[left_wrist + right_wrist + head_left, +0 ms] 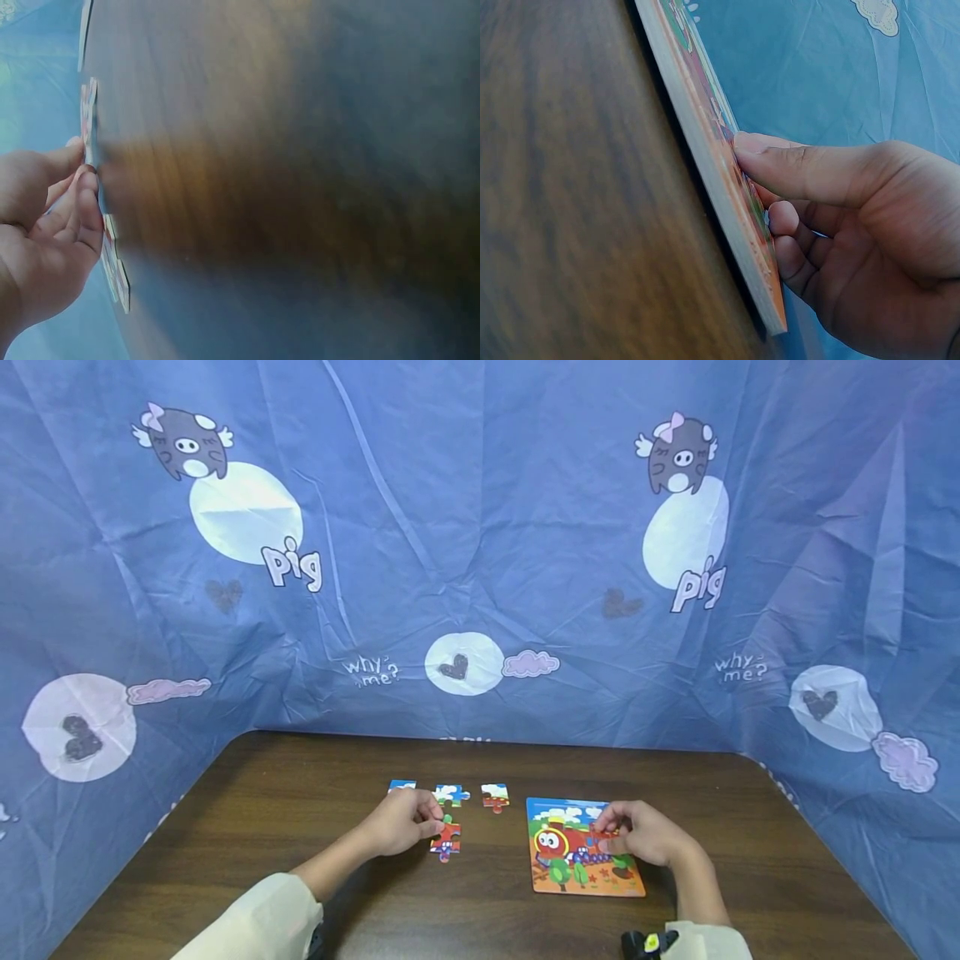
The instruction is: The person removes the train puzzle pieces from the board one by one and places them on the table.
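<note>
My left hand [407, 821] pinches the left side of a red puzzle piece [447, 841] with a green tab, low over the brown table. Seen edge-on in the left wrist view, thin puzzle pieces [114, 262] stretch past the fingertips. On the right lies a square train jigsaw board [555, 883] with a round-eyed red engine. Over its right half is my right hand [647, 832], thumb and fingertips brought together at the red carriage part. In the right wrist view the thumb meets the picture face; I cannot tell whether a loose piece is between the fingers.
Behind the left hand lie a blue piece [402, 784], partly covered by the hand, a blue-and-white piece [452, 793] and a cloud-and-red piece [495, 794]. A blue cloth [480, 568] with pig prints surrounds the table [315, 768] on the back and sides.
</note>
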Demonstrator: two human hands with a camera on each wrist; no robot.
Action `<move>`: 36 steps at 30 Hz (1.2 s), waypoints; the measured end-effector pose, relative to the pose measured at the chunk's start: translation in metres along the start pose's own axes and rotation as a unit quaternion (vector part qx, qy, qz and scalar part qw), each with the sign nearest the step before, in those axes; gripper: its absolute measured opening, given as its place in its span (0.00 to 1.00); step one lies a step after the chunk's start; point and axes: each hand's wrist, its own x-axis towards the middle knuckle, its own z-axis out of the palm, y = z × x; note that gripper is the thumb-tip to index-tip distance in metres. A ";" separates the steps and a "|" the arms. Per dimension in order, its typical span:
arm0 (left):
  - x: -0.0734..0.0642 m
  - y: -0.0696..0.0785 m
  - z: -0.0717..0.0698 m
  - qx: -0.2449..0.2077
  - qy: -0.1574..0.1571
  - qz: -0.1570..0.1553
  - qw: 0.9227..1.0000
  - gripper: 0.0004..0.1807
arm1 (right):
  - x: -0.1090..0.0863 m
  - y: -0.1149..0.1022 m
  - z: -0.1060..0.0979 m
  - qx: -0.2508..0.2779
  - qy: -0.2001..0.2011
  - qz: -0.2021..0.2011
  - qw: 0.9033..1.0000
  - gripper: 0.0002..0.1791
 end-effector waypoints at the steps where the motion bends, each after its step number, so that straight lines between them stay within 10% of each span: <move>1: 0.000 0.000 0.000 0.001 0.000 0.005 1.000 0.05 | 0.000 0.000 0.000 0.000 0.000 0.001 1.000 0.12; 36: 0.002 0.003 -0.003 0.013 -0.009 0.024 1.000 0.04 | 0.000 0.001 0.000 0.001 -0.005 -0.008 1.000 0.12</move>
